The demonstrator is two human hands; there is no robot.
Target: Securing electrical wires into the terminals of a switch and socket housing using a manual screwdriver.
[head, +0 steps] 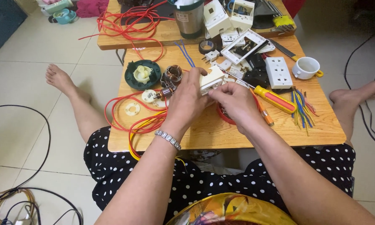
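The white switch block (212, 79) is a small boxy plastic part, pale cream-white, with a flat top face and squared edges; it sits low over the middle of the near wooden table (321, 129), held between both hands. Its left end is hidden behind the fingers, so its full outline cannot be made out.

The left hand (186, 100) comes in from the near left, wrist bent down, back of the hand up, a beaded silver bracelet (168, 139) around the wrist. Its fingers curl closed around the left side of the block, pinching it.

The right hand (234, 102) reaches in from the near right, knuckles raised, fingers bent and pressed together on the block's near right edge. What the fingertips grip beneath cannot be told.

Just right of the hands lies a screwdriver (275, 99) with a yellow and red handle, its shaft pointing far-left toward the block. Farther right are a white socket strip (278, 71) and a white cup (307, 67). To the left lie a green round housing (142, 75), a small motor rotor (164, 93) and loops of red wire (125, 114). Cut coloured wire pieces (300, 109) lie at the right.
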